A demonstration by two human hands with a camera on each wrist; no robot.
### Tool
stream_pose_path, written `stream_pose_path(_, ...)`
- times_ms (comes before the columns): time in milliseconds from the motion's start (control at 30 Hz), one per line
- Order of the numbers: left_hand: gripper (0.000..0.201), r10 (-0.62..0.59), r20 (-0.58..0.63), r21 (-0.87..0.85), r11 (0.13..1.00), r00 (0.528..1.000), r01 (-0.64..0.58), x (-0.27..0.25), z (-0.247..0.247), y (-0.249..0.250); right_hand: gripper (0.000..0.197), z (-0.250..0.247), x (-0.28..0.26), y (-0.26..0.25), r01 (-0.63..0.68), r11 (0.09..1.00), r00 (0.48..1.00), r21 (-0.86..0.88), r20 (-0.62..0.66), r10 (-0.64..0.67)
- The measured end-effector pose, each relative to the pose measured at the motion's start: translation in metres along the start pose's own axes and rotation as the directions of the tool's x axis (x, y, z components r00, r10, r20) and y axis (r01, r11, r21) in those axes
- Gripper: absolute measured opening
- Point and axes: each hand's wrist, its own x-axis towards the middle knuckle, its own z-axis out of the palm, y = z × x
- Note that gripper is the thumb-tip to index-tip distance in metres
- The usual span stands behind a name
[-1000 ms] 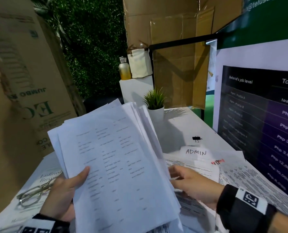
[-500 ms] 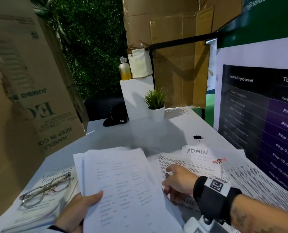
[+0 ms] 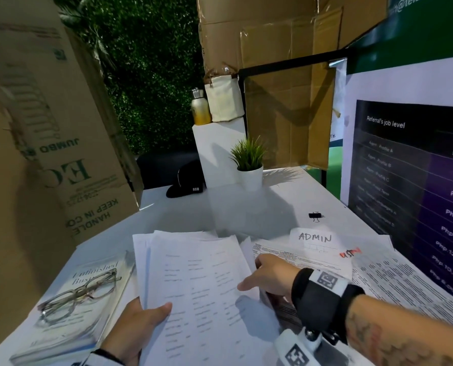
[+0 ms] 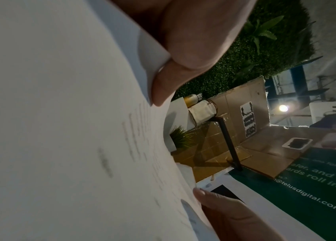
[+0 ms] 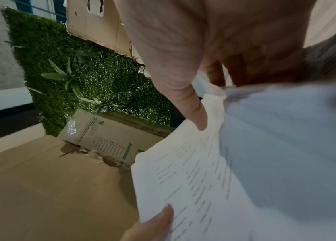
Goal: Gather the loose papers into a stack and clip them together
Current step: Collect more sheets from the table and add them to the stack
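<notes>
A stack of white printed papers (image 3: 201,281) lies low over the white table (image 3: 246,207), its sheets uneven at the top. My left hand (image 3: 151,313) holds its lower left edge, thumb on top; the left wrist view shows that thumb (image 4: 163,91) on the paper stack (image 4: 59,130). My right hand (image 3: 257,276) pinches the stack's right edge, thumb on top and fingers behind, as the right wrist view shows for the thumb (image 5: 200,120) on the paper stack (image 5: 204,179). A black binder clip (image 3: 315,215) lies on the table, far right of the stack.
More printed sheets (image 3: 405,281) and an "ADMIN" note (image 3: 315,237) lie to the right. A book with glasses (image 3: 75,299) sits left of the stack. A potted plant (image 3: 249,167) and black cap (image 3: 185,180) stand behind. Cardboard box (image 3: 48,154) left, poster (image 3: 418,180) right.
The stack has come down from upright before my face to low over the table. My right hand has moved onto its right edge; the left hand kept its hold.
</notes>
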Motion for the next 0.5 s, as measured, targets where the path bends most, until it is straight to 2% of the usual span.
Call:
stream_pose_path(67,0.032,0.002,-0.024,-0.065,0.998,1.000,-0.004,0.000,0.000,-0.004,0.017,0.006,-0.002,-0.001,0.045,0.992,0.997,0.117,0.063,-0.052)
stream_pose_path(100,0.039,0.023,-0.042,-0.104,0.994,0.999,-0.027,0.000,0.000,-0.006,0.022,0.008,-0.003,0.000,0.070,0.983,0.994,0.172,0.066,-0.082)
stream_pose_path(167,0.048,0.121,-0.086,-0.171,0.976,0.989,-0.135,-0.004,-0.001,-0.003,0.040,0.010,-0.002,0.001,0.149,0.954,0.988,0.261,-0.002,-0.153)
stream_pose_path(233,0.042,0.261,-0.133,-0.244,0.926,0.956,-0.287,-0.013,-0.001,0.011,0.033,0.005,-0.007,-0.010,0.277,0.891,0.961,0.361,-0.094,-0.260)
stream_pose_path(300,0.048,0.436,-0.119,-0.304,0.839,0.892,-0.451,-0.022,-0.002,0.033,0.026,-0.007,-0.014,-0.032,0.412,0.794,0.910,0.446,-0.159,-0.383)
stream_pose_path(367,0.059,0.587,-0.103,-0.385,0.721,0.803,-0.576,-0.031,-0.005,0.058,0.029,-0.021,-0.030,-0.057,0.515,0.671,0.849,0.533,-0.210,-0.484)
stream_pose_path(433,0.058,0.672,-0.111,-0.426,0.633,0.732,-0.646,-0.039,-0.006,0.078,0.040,-0.029,-0.044,-0.073,0.575,0.557,0.799,0.599,-0.265,-0.540)
stream_pose_path(500,0.047,0.710,-0.128,-0.394,0.605,0.693,-0.692,-0.046,-0.004,0.087,0.042,-0.033,-0.054,-0.076,0.624,0.501,0.760,0.600,-0.317,-0.568)
